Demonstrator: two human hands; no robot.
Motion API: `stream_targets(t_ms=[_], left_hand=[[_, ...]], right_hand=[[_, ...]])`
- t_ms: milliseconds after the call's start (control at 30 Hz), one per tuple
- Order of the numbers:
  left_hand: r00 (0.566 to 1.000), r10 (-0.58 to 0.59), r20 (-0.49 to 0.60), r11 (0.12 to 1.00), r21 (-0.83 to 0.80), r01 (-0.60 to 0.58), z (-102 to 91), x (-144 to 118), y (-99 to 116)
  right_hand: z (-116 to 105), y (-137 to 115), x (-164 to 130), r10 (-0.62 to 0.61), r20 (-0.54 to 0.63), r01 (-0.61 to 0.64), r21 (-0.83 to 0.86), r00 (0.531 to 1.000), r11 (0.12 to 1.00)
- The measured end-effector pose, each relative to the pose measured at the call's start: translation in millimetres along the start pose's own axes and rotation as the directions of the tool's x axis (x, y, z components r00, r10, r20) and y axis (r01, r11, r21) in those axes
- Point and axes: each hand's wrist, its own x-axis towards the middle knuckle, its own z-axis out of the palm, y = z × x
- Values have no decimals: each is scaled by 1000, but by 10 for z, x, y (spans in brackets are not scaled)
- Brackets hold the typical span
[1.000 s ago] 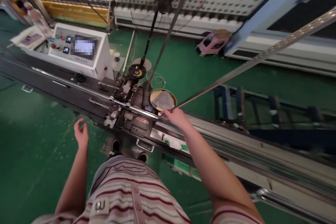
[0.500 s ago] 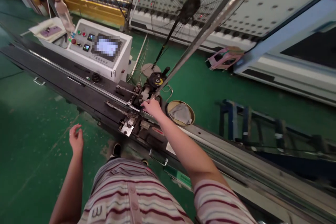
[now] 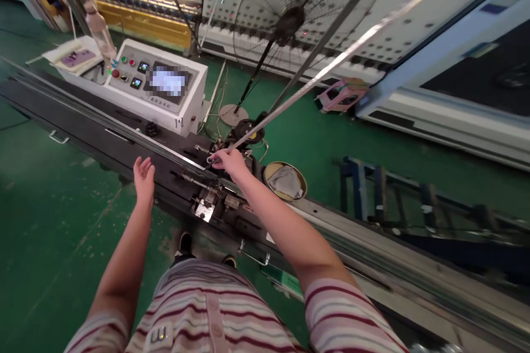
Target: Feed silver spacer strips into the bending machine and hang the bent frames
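My right hand (image 3: 228,162) reaches over the long dark machine bed, its thumb and fingers pinched together. A long, thin shiny strip (image 3: 331,66) slants down from the upper right into those fingers; its end there is partly hidden. Below the hand sits a small metal mechanism with a bright plate (image 3: 204,210). A black round unit with a yellow mark (image 3: 252,135) stands just behind it. My left hand (image 3: 144,179) hangs in the air by the front edge of the bed (image 3: 95,132), fingers loosely apart and holding nothing.
A white control box (image 3: 165,107) with a screen stands on the bed's far left side. A round tin with a grey cloth (image 3: 285,181) lies right of my right hand. Behind are a standing fan (image 3: 292,22), a pink stool (image 3: 343,95) and blue frames (image 3: 358,185).
My right hand has moved left along the bed, and the shiny strip has shifted with it, away from the dark bar. My left hand has come up and right, toward the bed.
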Motion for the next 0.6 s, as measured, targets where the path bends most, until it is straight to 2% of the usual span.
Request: stream_targets(t_ms=[67,133,167,233,300,400,467,500,533,567,600], left_hand=[[988,-148,35,984,-98,151,348,20,87],[952,-270,143,946,-145,290,689,-62,188],[933,-288,217,932,-160,325,854,-148,243],[904,-236,357,927,-195,319,1167,-404,347],[888,-141,437,940,-223,259,1460,-750,430],[881,-49,471,960,-223,172,1868,-1338,495],[879,-11,476,970,-210,125,2120,-1709,506],[878,6,479,974,-200,102,2240,-1879,506],[876,23,482,979,-189,78,2355,-2035,502],[872,40,488,983,-177,53,2467,-2179,496],[867,56,495,986,-164,29,2575,-2312,489]], right_hand=[[-277,-48,-210,16,-2,-16,93,1000,996],[-579,-52,-424,32,-1,-32,160,999,987],[-736,-28,-527,35,2,-35,184,999,982],[-1053,82,-721,33,-3,-31,221,999,975],[-1370,274,-895,32,-29,-24,247,999,969],[-1866,637,-1149,40,-80,-18,255,996,967],[-2288,837,-1357,-37,-208,85,229,977,970],[-2554,907,-1485,-117,-328,192,204,937,960],[-2867,959,-1633,-211,-479,320,159,852,934],[-3230,998,-1801,-295,-629,444,90,720,892],[-3637,1036,-1983,-353,-755,539,1,553,843]])
